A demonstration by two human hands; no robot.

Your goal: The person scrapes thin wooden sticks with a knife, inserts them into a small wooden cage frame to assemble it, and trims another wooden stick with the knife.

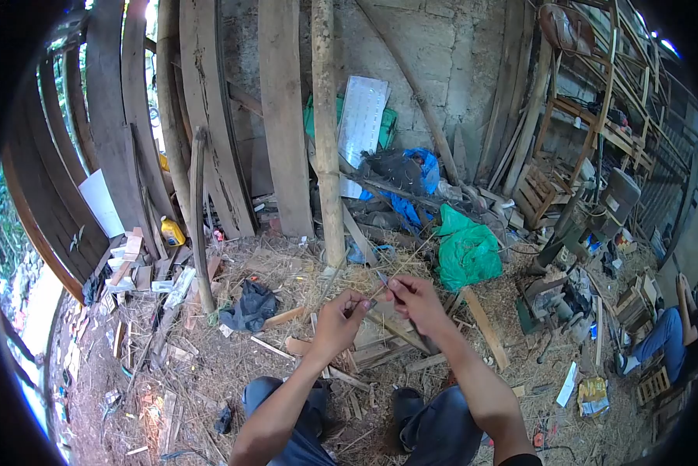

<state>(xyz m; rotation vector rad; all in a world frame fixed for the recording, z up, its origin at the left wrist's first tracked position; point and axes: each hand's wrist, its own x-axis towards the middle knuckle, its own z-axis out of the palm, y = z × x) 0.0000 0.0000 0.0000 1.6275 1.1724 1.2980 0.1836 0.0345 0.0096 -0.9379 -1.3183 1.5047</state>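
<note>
Both my hands are raised close together in front of my knees. My left hand [341, 322] is closed, its thumb and fingers pinching a thin strip [373, 304] that looks like a sliver of wood or bamboo. My right hand [417, 304] is closed around a slim knife-like tool; a narrow grey tip [382, 277] shows above the fingers and a dark end [426, 342] below the wrist side. The strip's far end reaches toward the right fingers, and whether it touches the tool is too small to tell. Split wood pieces [388, 353] lie on the ground below.
A bamboo post [328, 140] stands just ahead. Nearby lie a green sack [467, 252], a black cloth [249, 306] and a wooden board [485, 330]. A yellow bottle [172, 231] stands left. Another person [667, 338] sits at far right. Shavings and scraps cover the ground.
</note>
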